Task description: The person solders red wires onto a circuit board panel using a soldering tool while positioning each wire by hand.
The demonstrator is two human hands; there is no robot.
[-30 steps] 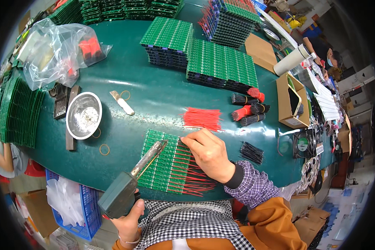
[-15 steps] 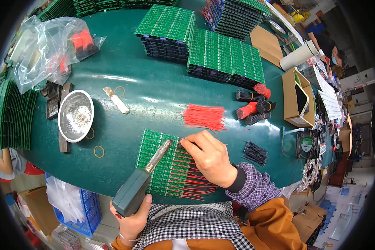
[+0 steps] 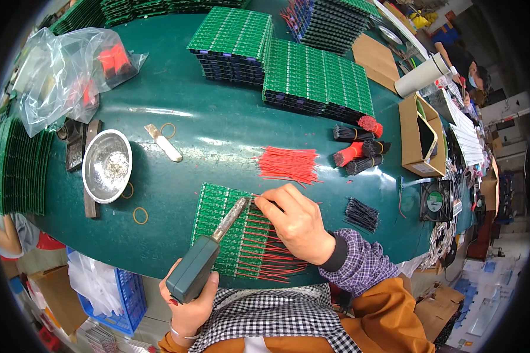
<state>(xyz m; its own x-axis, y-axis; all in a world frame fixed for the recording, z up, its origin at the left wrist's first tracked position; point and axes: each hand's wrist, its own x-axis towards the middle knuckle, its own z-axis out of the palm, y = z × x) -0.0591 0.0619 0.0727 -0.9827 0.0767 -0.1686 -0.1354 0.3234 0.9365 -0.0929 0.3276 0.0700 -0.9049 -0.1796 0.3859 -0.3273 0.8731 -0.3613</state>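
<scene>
My left hand (image 3: 195,307) is wrapped round the boxy dark green handle of a soldering iron (image 3: 195,267). Its grey metal tip lies over the upper right part of a green circuit board panel (image 3: 209,220). At that panel's right edge my right hand (image 3: 297,223) pinches what looks like a thin red wire, close to the iron's tip; the wire is mostly hidden by the fingers. Below it, a row of red wires (image 3: 265,272) sticks out from the panel to the right, partly under my right hand.
Loose red wires (image 3: 288,163) lie beyond the panel, black wires (image 3: 362,215) to its right. Bundled wires (image 3: 359,144) sit near stacked circuit boards (image 3: 318,73). A metal bowl (image 3: 107,167), a white-handled blade (image 3: 165,144) and a plastic bag (image 3: 65,76) are left; a cardboard box (image 3: 415,153) stands right.
The soldering iron has moved slightly right and up, bringing its tip closer to my right fingertips. My right hand has hardly moved.
</scene>
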